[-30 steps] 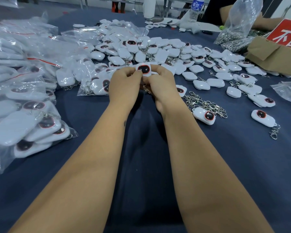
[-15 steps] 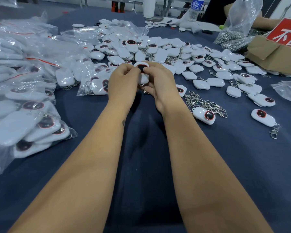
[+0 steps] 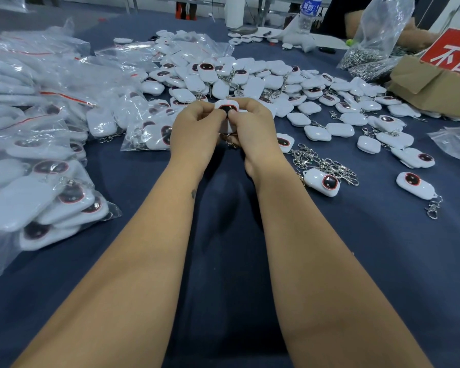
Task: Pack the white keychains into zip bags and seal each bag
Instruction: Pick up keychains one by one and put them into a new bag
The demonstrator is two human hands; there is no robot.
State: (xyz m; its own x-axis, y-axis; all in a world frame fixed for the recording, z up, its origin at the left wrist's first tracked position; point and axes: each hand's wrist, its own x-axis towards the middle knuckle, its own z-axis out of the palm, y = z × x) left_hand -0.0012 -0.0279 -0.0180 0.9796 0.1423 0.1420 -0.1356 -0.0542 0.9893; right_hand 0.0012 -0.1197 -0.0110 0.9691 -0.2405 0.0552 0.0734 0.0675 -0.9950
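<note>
You have bare bench near you, between your forearms. Filled zip bags crowd your left, loose keychains pile ahead, and a metal clip heap sits to your right.

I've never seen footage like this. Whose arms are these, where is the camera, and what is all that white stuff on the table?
There is no machine here: a person wears a camera on the head, so it looks down along their own two bare arms. The left hand and the right hand together pinch one white keychain with a dark face. Behind it a heap of loose keychains covers the blue table. On the left lie filled zip bags. A cardboard box stands far right.
</note>
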